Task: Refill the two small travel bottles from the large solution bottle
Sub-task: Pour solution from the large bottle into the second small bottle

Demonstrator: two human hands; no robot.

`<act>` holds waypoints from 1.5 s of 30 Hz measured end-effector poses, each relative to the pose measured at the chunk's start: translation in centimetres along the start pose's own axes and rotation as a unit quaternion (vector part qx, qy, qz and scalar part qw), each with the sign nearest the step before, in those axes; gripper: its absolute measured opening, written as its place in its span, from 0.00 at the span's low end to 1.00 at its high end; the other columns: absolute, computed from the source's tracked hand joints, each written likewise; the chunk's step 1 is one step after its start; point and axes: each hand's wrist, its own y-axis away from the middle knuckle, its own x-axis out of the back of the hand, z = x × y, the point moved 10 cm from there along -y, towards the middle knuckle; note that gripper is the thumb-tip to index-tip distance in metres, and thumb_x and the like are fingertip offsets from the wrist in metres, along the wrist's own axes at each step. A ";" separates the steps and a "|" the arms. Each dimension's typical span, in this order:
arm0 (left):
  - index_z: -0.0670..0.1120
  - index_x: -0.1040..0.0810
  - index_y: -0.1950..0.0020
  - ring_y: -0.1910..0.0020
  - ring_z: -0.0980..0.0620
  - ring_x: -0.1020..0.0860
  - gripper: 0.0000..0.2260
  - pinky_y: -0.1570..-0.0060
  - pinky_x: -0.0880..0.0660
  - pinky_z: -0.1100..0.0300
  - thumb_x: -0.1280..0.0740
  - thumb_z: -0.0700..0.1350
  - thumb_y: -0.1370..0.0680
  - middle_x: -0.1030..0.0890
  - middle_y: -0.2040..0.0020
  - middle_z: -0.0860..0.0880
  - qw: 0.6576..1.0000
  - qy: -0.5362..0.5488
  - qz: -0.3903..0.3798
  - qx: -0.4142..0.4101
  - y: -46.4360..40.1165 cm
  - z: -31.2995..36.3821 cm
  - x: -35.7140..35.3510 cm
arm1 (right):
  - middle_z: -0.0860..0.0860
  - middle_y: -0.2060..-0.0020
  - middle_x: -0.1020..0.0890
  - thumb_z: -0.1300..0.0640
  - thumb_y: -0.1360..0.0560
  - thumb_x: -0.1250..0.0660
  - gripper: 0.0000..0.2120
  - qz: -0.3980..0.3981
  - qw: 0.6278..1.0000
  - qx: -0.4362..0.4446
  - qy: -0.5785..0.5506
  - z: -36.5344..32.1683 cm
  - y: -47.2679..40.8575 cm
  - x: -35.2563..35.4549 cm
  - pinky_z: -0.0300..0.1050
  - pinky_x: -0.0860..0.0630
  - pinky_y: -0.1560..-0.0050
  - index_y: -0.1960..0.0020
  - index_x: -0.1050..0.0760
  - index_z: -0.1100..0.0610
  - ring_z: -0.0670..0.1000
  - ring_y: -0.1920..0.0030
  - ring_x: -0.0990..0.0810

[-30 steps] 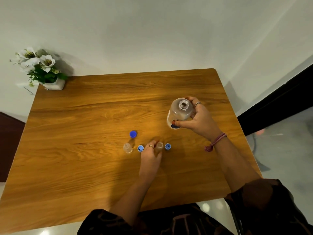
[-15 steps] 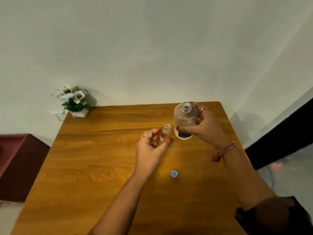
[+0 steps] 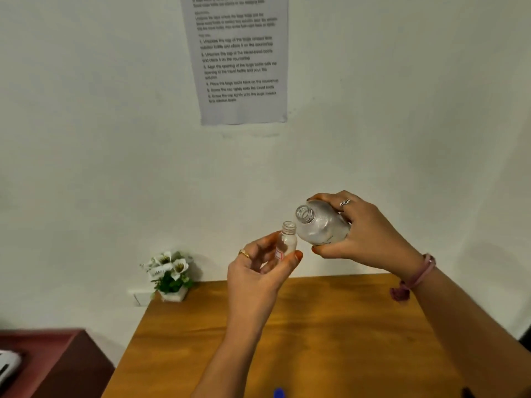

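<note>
My left hand (image 3: 258, 271) holds a small clear travel bottle (image 3: 287, 239) upright in the air, uncapped, between thumb and fingers. My right hand (image 3: 362, 237) grips the large frosted solution bottle (image 3: 321, 225), also uncapped and tilted to the left. Its open neck sits just above and to the right of the small bottle's mouth, close but apart. Both are raised well above the wooden table (image 3: 330, 340). A bit of something blue (image 3: 278, 393) shows at the bottom edge of the view. The second travel bottle is out of view.
A small white pot of artificial flowers (image 3: 171, 275) stands at the table's far left corner against the wall. A printed instruction sheet (image 3: 238, 58) hangs on the wall above. A dark red cabinet (image 3: 51, 366) stands left of the table.
Both hands rose from the table with their bottles. The large bottle went from upright to tilted left toward the small bottle's mouth. The view tipped upward, so most of the table dropped out of sight.
</note>
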 end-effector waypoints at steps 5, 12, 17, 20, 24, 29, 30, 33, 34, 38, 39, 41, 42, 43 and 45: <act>0.46 0.18 0.47 0.56 0.57 0.16 0.16 0.52 0.18 0.57 0.23 0.37 0.33 0.14 0.55 0.49 1.000 0.007 0.006 -0.007 -0.6 1.3 0.8 | 0.42 0.46 0.26 0.52 0.40 0.22 0.35 -0.018 0.998 0.036 0.050 -2.3 -1.5 0.4 0.31 0.28 0.54 0.36 0.31 0.42 0.44 0.48 0.25; 0.48 0.18 0.47 0.55 0.59 0.17 0.17 0.54 0.19 0.64 0.23 0.37 0.34 0.14 0.55 0.51 1.000 0.007 0.007 -0.018 -1.1 2.1 1.2 | 0.44 0.45 0.27 0.53 0.38 0.23 0.34 -0.025 0.993 0.068 0.097 -3.9 -2.5 0.9 0.33 0.27 0.52 0.35 0.32 0.43 0.45 0.48 0.27; 0.49 0.18 0.48 0.55 0.58 0.16 0.16 0.54 0.19 0.61 0.23 0.38 0.34 0.14 0.55 0.51 1.000 0.005 0.008 -0.017 -1.5 2.2 1.0 | 0.42 0.46 0.29 0.53 0.37 0.23 0.34 -0.022 0.987 0.084 0.134 -4.3 -3.1 1.4 0.35 0.27 0.50 0.35 0.32 0.42 0.45 0.48 0.28; 0.49 0.18 0.48 0.55 0.59 0.17 0.16 0.53 0.19 0.61 0.23 0.38 0.34 0.14 0.55 0.51 1.000 0.004 0.009 -0.016 -1.7 2.1 0.8 | 0.42 0.47 0.30 0.54 0.37 0.23 0.34 -0.020 0.985 0.092 0.142 -4.4 -3.4 1.7 0.38 0.27 0.50 0.35 0.32 0.42 0.46 0.48 0.27; 0.48 0.18 0.47 0.55 0.58 0.17 0.17 0.52 0.18 0.58 0.22 0.39 0.34 0.14 0.55 0.51 1.000 0.003 0.007 -0.011 -2.0 1.8 0.4 | 0.41 0.48 0.30 0.55 0.38 0.23 0.34 -0.015 0.983 0.104 0.152 -4.3 -3.7 2.1 0.39 0.27 0.51 0.35 0.31 0.43 0.48 0.48 0.27; 0.49 0.18 0.47 0.54 0.57 0.17 0.17 0.51 0.19 0.56 0.22 0.40 0.34 0.14 0.54 0.52 1.000 0.000 0.005 -0.010 -2.2 1.5 0.0 | 0.41 0.47 0.31 0.55 0.38 0.23 0.35 -0.015 0.977 0.116 0.178 -4.1 -4.1 2.3 0.40 0.27 0.49 0.35 0.32 0.43 0.48 0.47 0.28; 0.48 0.18 0.47 0.54 0.57 0.17 0.17 0.50 0.19 0.55 0.22 0.40 0.34 0.14 0.54 0.52 1.000 -0.001 0.004 -0.009 -2.3 1.5 0.0 | 0.41 0.47 0.31 0.55 0.38 0.23 0.35 -0.015 0.976 0.118 0.182 -4.1 -4.2 2.3 0.40 0.27 0.49 0.34 0.32 0.43 0.48 0.47 0.28; 0.48 0.18 0.47 0.54 0.56 0.17 0.17 0.50 0.19 0.55 0.23 0.38 0.34 0.14 0.54 0.51 1.000 0.005 0.003 -0.009 -2.3 1.5 -0.2 | 0.44 0.44 0.29 0.55 0.37 0.23 0.35 -0.016 0.974 0.120 0.193 -4.2 -4.3 2.5 0.40 0.27 0.47 0.34 0.32 0.44 0.48 0.46 0.28; 0.48 0.18 0.47 0.53 0.57 0.17 0.17 0.50 0.19 0.55 0.23 0.38 0.34 0.14 0.53 0.50 1.000 0.008 0.002 -0.009 -2.3 1.5 -0.2 | 0.46 0.43 0.28 0.55 0.37 0.23 0.35 -0.016 0.973 0.121 0.195 -4.3 -4.3 2.5 0.41 0.26 0.46 0.33 0.32 0.44 0.48 0.45 0.28; 0.48 0.18 0.47 0.53 0.56 0.17 0.17 0.50 0.19 0.55 0.23 0.39 0.34 0.14 0.53 0.51 1.000 0.009 0.000 -0.010 -2.4 1.6 -0.3 | 0.47 0.41 0.28 0.56 0.37 0.23 0.36 -0.017 0.973 0.121 0.194 -4.5 -4.4 2.6 0.42 0.26 0.45 0.33 0.32 0.44 0.49 0.44 0.28; 0.49 0.18 0.47 0.53 0.56 0.17 0.17 0.50 0.19 0.55 0.23 0.39 0.34 0.14 0.53 0.51 1.000 0.008 0.001 -0.010 -2.3 1.6 -0.2 | 0.47 0.41 0.28 0.56 0.37 0.23 0.36 -0.018 0.973 0.121 0.195 -4.5 -4.3 2.6 0.42 0.26 0.45 0.33 0.32 0.45 0.49 0.44 0.28; 0.49 0.18 0.47 0.53 0.56 0.17 0.16 0.50 0.19 0.54 0.23 0.39 0.34 0.14 0.54 0.51 1.000 0.009 0.001 -0.010 -2.3 1.6 -0.3 | 0.47 0.41 0.28 0.56 0.37 0.23 0.35 -0.017 0.973 0.122 0.194 -4.6 -4.3 2.7 0.42 0.26 0.45 0.33 0.32 0.45 0.49 0.44 0.28; 0.49 0.18 0.48 0.53 0.56 0.17 0.16 0.49 0.19 0.54 0.23 0.39 0.34 0.14 0.54 0.51 1.000 0.008 0.000 -0.010 -2.3 1.6 -0.3 | 0.47 0.41 0.28 0.56 0.37 0.23 0.35 -0.016 0.973 0.123 0.194 -4.6 -4.3 2.7 0.42 0.26 0.45 0.33 0.32 0.45 0.49 0.44 0.29; 0.50 0.18 0.48 0.53 0.56 0.17 0.16 0.49 0.19 0.54 0.22 0.39 0.34 0.14 0.54 0.51 1.000 0.007 0.000 -0.010 -2.3 1.6 -0.3 | 0.47 0.41 0.28 0.56 0.37 0.23 0.36 -0.014 0.973 0.124 0.196 -4.7 -4.3 2.7 0.42 0.26 0.45 0.33 0.32 0.45 0.49 0.44 0.29; 0.50 0.18 0.48 0.52 0.55 0.17 0.16 0.49 0.19 0.53 0.22 0.40 0.34 0.14 0.53 0.51 1.000 0.006 0.000 -0.011 -2.2 1.5 -0.3 | 0.47 0.41 0.28 0.56 0.37 0.23 0.35 -0.015 0.971 0.125 0.204 -4.8 -4.3 2.7 0.40 0.28 0.45 0.33 0.32 0.45 0.47 0.44 0.30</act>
